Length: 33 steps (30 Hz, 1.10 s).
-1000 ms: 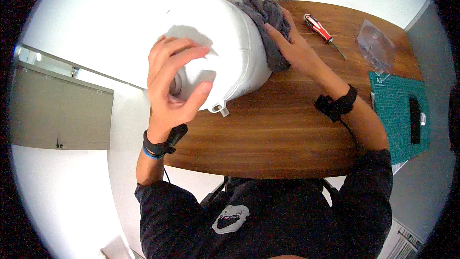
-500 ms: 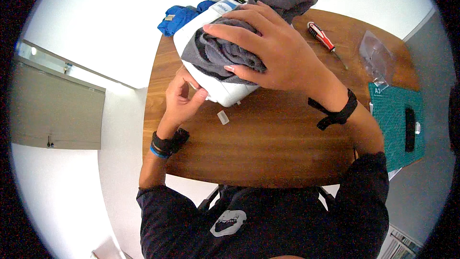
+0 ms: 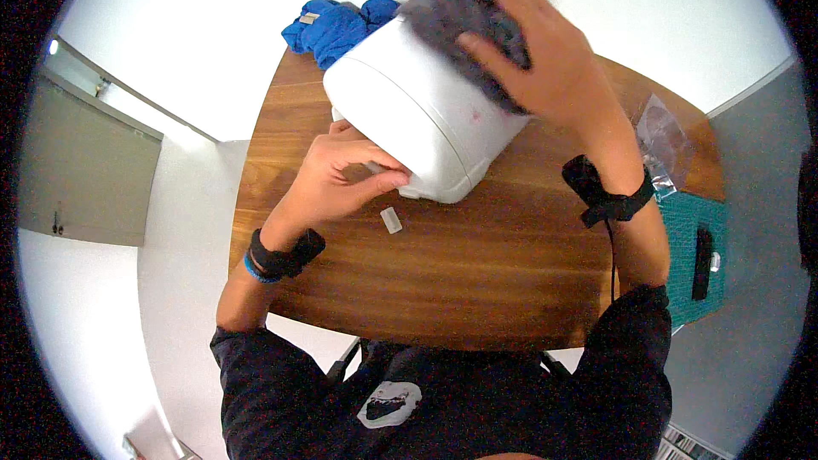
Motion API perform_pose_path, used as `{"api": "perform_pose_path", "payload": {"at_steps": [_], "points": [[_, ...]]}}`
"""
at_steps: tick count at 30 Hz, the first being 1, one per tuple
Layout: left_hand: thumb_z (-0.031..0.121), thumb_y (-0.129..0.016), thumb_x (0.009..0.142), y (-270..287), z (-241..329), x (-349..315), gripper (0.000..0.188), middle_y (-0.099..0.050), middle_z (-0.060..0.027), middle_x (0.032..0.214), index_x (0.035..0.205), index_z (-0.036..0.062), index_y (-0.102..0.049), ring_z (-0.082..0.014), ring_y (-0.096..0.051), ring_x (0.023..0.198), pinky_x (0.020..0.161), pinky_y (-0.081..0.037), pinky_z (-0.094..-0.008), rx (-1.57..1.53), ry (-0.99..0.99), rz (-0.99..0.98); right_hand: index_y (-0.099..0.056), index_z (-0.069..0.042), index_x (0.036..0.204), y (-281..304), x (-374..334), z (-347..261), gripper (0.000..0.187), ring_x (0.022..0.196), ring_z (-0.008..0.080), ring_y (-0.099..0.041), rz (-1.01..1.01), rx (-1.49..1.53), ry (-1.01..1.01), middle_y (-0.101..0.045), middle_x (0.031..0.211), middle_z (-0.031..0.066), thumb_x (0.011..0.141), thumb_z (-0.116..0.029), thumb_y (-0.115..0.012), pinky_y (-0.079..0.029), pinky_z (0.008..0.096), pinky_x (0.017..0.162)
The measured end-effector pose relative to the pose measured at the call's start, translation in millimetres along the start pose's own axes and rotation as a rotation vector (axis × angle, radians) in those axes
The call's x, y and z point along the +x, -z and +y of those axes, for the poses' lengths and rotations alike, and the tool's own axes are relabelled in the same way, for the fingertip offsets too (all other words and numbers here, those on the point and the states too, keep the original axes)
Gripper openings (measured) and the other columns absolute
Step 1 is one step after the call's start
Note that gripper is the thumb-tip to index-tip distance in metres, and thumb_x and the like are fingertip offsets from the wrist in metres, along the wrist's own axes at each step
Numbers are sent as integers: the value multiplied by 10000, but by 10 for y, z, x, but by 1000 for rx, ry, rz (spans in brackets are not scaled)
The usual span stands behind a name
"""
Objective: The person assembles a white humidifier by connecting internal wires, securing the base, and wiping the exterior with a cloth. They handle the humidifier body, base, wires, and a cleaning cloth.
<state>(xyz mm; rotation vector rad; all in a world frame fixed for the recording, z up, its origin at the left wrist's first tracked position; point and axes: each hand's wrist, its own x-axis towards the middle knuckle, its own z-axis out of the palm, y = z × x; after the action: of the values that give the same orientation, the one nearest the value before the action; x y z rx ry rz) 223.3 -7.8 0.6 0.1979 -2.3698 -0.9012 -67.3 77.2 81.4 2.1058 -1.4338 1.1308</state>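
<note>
A white rounded appliance [image 3: 396,98], shaped like a rice cooker, stands on the wooden table in front of me. My right hand [image 3: 554,60] is closed on a dark grey cloth [image 3: 469,30], pressing it against the appliance's far right side; motion blurs the cloth. At the near left lower edge of the appliance is my left hand [image 3: 345,172], its thumb and fingers gripping the rim there. A faint pinkish mark shows on the white shell beside the cloth. Near the left hand lies a small white rectangular piece [image 3: 391,220].
Behind the appliance sits a bundled blue cloth [image 3: 341,34]. Clear plastic packaging [image 3: 665,140] lies at the table's right, by a green cutting mat [image 3: 682,290] bearing a black strip [image 3: 702,264]. The wooden table [image 3: 443,290] has a curved edge. A grey cabinet [image 3: 94,162] stands left.
My right hand and the grey cloth have moved up and right, baring the appliance's white side. The appliance looks turned and tilted. The red-handled screwdriver is no longer visible.
</note>
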Motion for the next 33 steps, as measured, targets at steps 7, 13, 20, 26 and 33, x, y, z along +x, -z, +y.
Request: {"api": "perform_pose_path", "payload": {"at_steps": [7, 13, 20, 26, 33], "points": [[186, -884, 851, -76, 320, 24, 109, -772, 13, 954, 940, 201, -823, -220, -706, 1052, 1108, -381, -426, 159, -70, -154, -672, -111, 1342, -50, 295, -254, 503, 1131, 397, -702, -269, 319, 18, -726, 1237, 175, 947, -405, -772, -553, 455, 1006], [158, -942, 777, -5, 307, -74, 289, -726, -88, 1300, 1041, 162, -822, -302, -650, 1229, 1109, -450, -456, 359, 22, 54, -625, -81, 1440, 192, -1, 1, 655, 1233, 376, -671, -218, 211, -235, -687, 1347, 211, 924, -431, -826, -518, 439, 1096], [394, -718, 1047, 71, 29, -57, 466, -709, -86, 1204, 1252, -21, -666, -201, -639, 1147, 1038, -504, -347, -245, 689, 185, -583, -81, 1491, 374, -269, -63, 697, 1294, 345, -628, -173, 287, -241, -643, 1382, 186, 905, -346, -852, -489, 429, 1128], [369, -682, 1079, 16, 137, 63, 336, -706, -15, 991, 1139, 39, -668, -95, -633, 963, 896, -521, -289, -515, 611, -12, -591, -167, 1505, 438, -296, -213, 697, 1276, 408, -603, -190, 153, -74, -604, 1380, 174, 873, -298, -856, -478, 481, 1130], [170, -758, 1032, -46, 113, -8, 191, -601, 56, 907, 982, 97, -589, -41, -512, 830, 744, -478, -252, -370, 434, 78, -577, -150, 1513, 392, -380, -396, 708, 1363, 432, -537, -223, 185, 7, -560, 1453, 187, 879, -302, -851, -404, 512, 1203]]}}
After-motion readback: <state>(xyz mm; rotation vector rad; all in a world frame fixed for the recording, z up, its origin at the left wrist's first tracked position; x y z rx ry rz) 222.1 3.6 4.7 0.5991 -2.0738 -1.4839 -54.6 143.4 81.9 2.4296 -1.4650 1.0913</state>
